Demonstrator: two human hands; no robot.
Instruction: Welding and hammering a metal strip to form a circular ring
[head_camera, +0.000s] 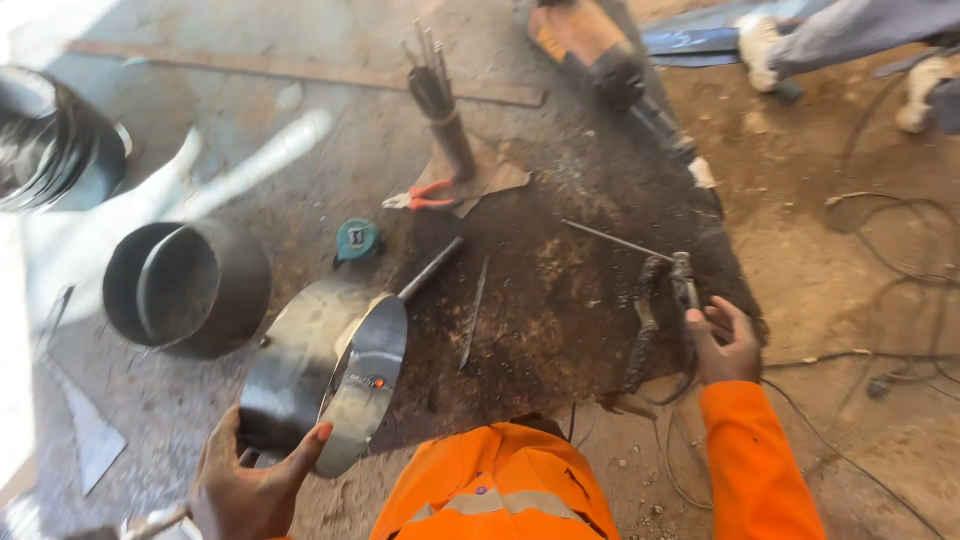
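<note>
Left hand (245, 490), at the floor plate's near-left edge, curls its grip around a curved grey sheet-metal band (325, 375) standing on edge. Right hand (725, 345) grips a dark electrode holder (683, 285); its thin rod (615, 240) points far-left.

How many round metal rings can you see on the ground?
3: a shiny ring held by the left hand, a dark ring behind it, and one cut off at the far left edge.
</note>
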